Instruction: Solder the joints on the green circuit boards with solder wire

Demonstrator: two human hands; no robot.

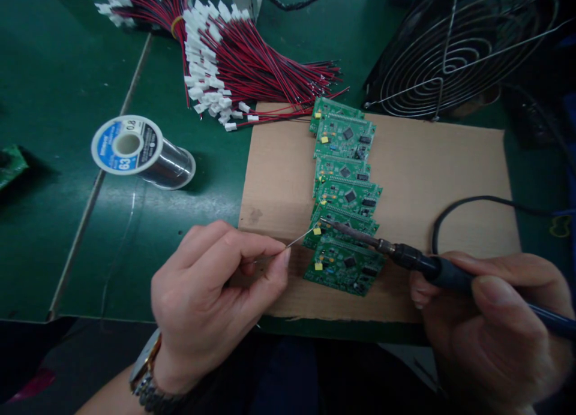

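Note:
Several green circuit boards (344, 187) lie overlapped in a row on a cardboard sheet (427, 181). My left hand (211, 295) pinches a thin solder wire (299, 239) whose end reaches a yellow part on the second-nearest board (342, 223). My right hand (486, 319) grips a dark soldering iron (405, 256); its tip touches the same spot beside the wire end. The nearest board (344, 268) lies just below the tip.
A spool of solder (139, 151) lies on the green mat at the left. Bundles of red-black wires with white connectors (243, 55) sit at the back. A wire-guarded fan (454, 43) stands at the back right. The iron's black cable (472, 202) loops over the cardboard.

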